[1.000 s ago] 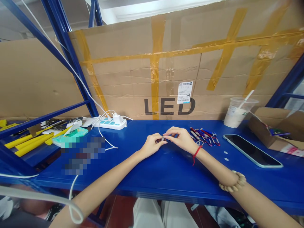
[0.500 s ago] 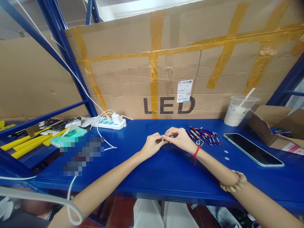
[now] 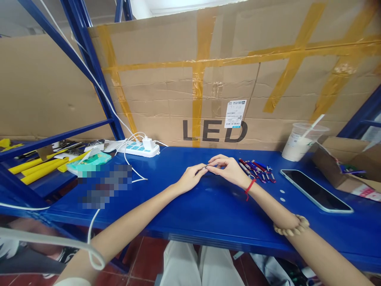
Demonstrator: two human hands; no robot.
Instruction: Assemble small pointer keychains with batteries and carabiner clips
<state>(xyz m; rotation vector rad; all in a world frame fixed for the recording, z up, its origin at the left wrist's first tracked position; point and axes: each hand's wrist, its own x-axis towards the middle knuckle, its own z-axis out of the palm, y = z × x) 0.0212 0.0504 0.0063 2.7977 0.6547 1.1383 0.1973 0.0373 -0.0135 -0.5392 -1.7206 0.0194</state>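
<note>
Above the blue tabletop (image 3: 190, 214), my left hand (image 3: 190, 178) and my right hand (image 3: 228, 170) meet at the fingertips. A small dark piece (image 3: 205, 167) shows at the left fingertips, too tiny to name. My left fingers are closed in a pinch on it. The right thumb and forefinger also pinch at the same spot, with the other fingers bent. Just right of my right hand lies a cluster of slim shiny red, blue and silver pieces (image 3: 258, 171), some with metal loops.
A phone (image 3: 315, 190), two small pale discs (image 3: 282, 195), a cup with a straw (image 3: 299, 145) and an open cardboard box (image 3: 333, 171) stand to the right. On the left are a power strip (image 3: 144, 148), cables and yellow tubes (image 3: 44, 170). Cardboard (image 3: 166, 95) stands behind.
The view has shifted slightly. My left fingers have straightened somewhat, and the small piece now shows less between the fingertips. Both hands stay together in about the same place.
</note>
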